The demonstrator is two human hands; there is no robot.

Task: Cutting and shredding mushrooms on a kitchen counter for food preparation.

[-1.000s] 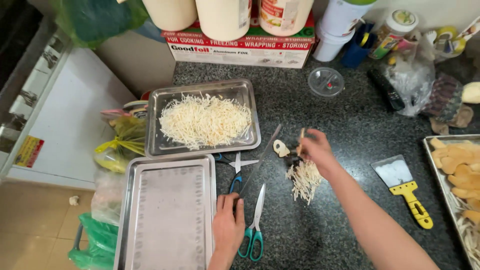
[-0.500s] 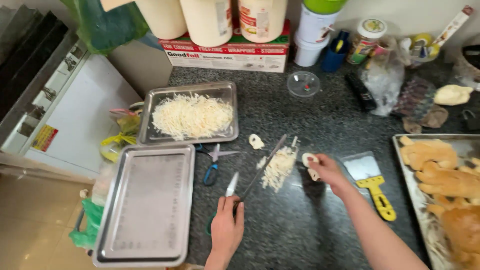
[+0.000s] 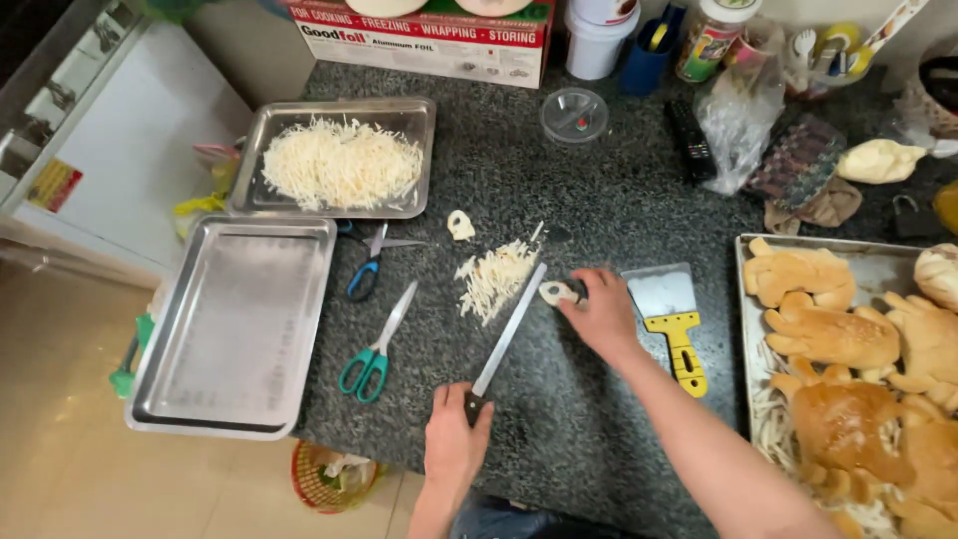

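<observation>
The left hand (image 3: 454, 439) is clenched round the dark handle of a long knife (image 3: 507, 339), whose blade runs up toward one o'clock and ends just beside a pale piece of dough (image 3: 552, 292). The right hand (image 3: 602, 314) pins that piece to the dark speckled tabletop (image 3: 559, 419) with its fingertips, apparently to steady it against the blade edge.

At about ten o'clock from the right hand, touching the far side of the blade, lies a small heap of pale shreds (image 3: 496, 279), sitting where cut strips would fall off the knife. A single curled scrap (image 3: 460, 225) lies a little beyond it at eleven o'clock. At three o'clock from the right hand, close by, rests a scraper with a yellow handle (image 3: 674, 319), blade up, within easy reach.

Farther out toward nine o'clock lie green-handled scissors (image 3: 374, 344) and blue-handled scissors (image 3: 367, 265), both flat on the tabletop. Beyond them an empty steel tray (image 3: 175, 399) overhangs the tabletop's edge, and at eleven o'clock a second steel tray (image 3: 419, 115) holds a spread of the same pale shreds. At the right edge, a baking tray (image 3: 878, 265) carries golden hand-shaped breads.
</observation>
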